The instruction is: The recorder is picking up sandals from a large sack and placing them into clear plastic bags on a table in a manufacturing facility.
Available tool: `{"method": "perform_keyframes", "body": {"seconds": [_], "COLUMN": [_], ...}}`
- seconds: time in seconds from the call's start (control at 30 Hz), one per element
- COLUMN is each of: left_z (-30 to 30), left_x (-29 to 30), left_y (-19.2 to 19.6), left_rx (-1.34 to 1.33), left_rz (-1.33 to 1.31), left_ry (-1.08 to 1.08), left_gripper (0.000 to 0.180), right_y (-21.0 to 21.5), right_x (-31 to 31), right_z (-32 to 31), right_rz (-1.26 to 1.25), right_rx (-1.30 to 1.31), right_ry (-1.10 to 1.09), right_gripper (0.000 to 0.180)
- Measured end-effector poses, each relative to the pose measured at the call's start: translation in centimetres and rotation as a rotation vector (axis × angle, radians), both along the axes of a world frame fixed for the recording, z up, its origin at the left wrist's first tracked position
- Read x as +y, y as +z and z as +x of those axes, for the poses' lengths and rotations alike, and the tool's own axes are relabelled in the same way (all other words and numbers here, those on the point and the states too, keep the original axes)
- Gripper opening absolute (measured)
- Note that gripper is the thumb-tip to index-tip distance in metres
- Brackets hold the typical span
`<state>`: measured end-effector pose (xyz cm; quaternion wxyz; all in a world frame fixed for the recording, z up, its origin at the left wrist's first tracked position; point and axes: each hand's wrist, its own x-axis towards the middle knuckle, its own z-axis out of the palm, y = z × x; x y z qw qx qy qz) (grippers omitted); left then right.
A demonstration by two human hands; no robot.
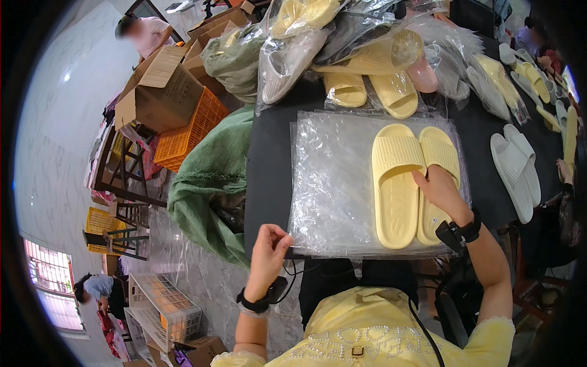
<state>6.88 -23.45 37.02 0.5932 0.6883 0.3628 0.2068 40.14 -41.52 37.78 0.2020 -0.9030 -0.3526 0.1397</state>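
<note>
Yellow slippers [396, 211] lie gripped by the right hand [444, 194]; the left hand [267, 254] pinches the clear bag [333, 183] near its corner. Keeping the pair flush should help.

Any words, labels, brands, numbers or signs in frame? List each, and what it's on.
Yellow shirt: bead lettering across the front; wording withheld.
Right-hand yellow slipper of the pair on the clear bags: small mark on the insole, too small to read.
Cardboard box: any print is too small to read.
No other text I can make out.
</note>
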Motion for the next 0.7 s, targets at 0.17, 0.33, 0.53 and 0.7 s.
{"method": "perform_keyframes", "body": {"seconds": [0.17, 0.33, 0.53, 0.7], "left_z": [0.2, 1.8, 5.0, 5.2], "left_x": [0.1, -2.3, -6.6, -6.9], "left_y": [0.1, 0.5, -1.2, -3.6], "left_rx": [0.329, 0.642, 0.339, 0.311], "left_rz": [0.247, 0.901, 0.922, 0.943], "left_ry": [-0.057, -0.024, -0.28, -0.232], "left_gripper": [0.019, 0.025, 0.052, 0.049], "right_y": [0.1, 0.1, 0.5, 5.8], "right_x": [0.1, 0.1, -0.1, 0.1], "right_z": [0.1, 0.1, 0.8, -0.4], "right_rz": [-0.017, -0.012, -0.002, 0.007], "right_rx": [0.073, 0.045, 0.109, -0.127], "right_ry": [-0.004, -0.004, -0.027, 0.143], "right_gripper": [0.048, 0.049, 0.043, 0.023]}}
